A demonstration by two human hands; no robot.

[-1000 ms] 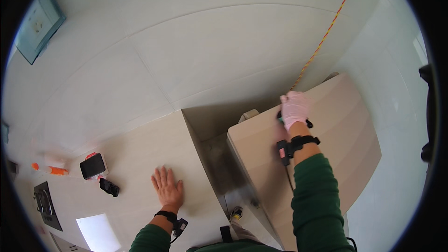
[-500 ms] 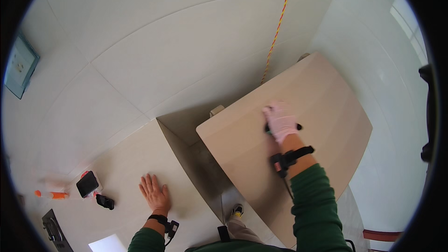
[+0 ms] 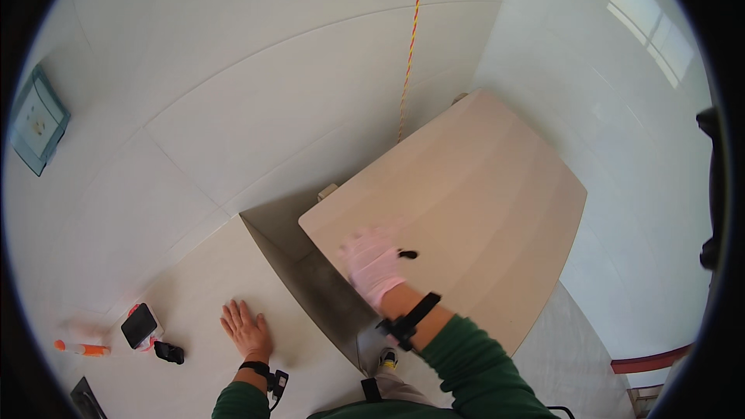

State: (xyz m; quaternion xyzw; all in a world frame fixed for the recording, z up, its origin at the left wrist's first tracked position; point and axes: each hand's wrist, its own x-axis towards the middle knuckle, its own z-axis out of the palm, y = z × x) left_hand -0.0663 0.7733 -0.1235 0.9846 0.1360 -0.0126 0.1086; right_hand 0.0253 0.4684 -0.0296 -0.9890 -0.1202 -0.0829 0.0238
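Observation:
My right hand point(image 3: 371, 265), in a pink glove, is over the left part of a pale wooden tabletop point(image 3: 473, 186). Out from under its palm side pokes the black end of a small tool point(image 3: 408, 254); the rest is covered by the hand, so its kind does not show. The gloved fingers are somewhat blurred. My bare left hand point(image 3: 247, 331) lies flat, fingers spread, on a light counter point(image 3: 209, 283) to the left and holds nothing. Black straps with small devices are on both wrists.
Left of my bare hand are a black-screened device point(image 3: 140, 326), a small black object point(image 3: 169, 352) and an orange-and-white bottle point(image 3: 81, 348). A dark gap point(image 3: 326, 295) separates counter and tabletop. A red-yellow cord point(image 3: 410, 54) hangs along the wall behind.
My gloved right hand has swept left and nearer across the tabletop with the tool under it. The left hand stays flat on the counter; the whole view has shifted slightly.

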